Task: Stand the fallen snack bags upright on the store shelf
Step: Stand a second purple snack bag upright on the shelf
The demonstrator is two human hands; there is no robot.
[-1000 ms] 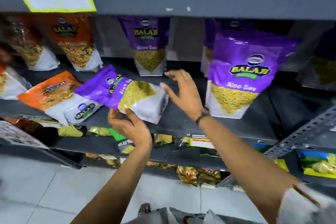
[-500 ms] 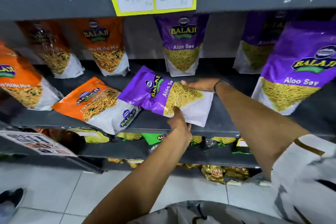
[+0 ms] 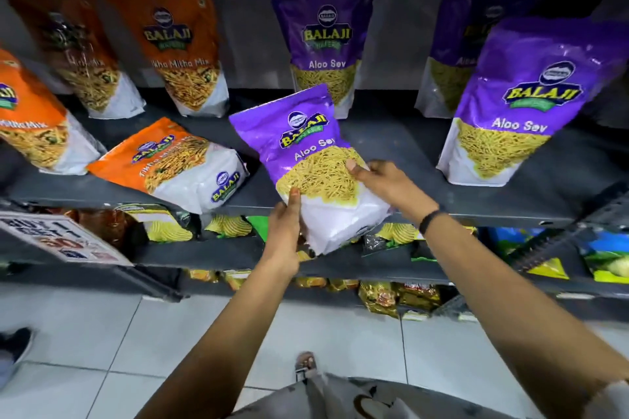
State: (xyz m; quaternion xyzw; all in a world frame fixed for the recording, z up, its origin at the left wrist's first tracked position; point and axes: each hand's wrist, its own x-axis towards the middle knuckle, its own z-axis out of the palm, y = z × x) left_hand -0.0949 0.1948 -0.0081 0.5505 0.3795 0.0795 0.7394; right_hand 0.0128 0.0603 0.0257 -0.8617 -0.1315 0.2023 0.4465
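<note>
Most of the snack bags on the grey shelf (image 3: 408, 146) stand upright already: two orange ones and a purple one along the far wall, another orange bag at the far left, and a large purple bag (image 3: 517, 102) at the right. One orange bag (image 3: 177, 163) lies on its back near the shelf's front edge, left of centre, so it seems to be the one left to raise.

The purple bag (image 3: 316, 160) in hand is partway up: its top leans to the far left, while its white bottom hangs out past the front edge of the shelf, so it is not yet set down. It needs its base brought back onto the shelf and squared.

The left hand (image 3: 284, 231) is closed on the bag's lower left edge, thumb on the front face. The right hand (image 3: 384, 184) clasps the right side, thumb pressed on the front, fingers hidden behind. Both forearms reach up and forward from below, the right wrist wearing a dark band (image 3: 429, 220).
</note>
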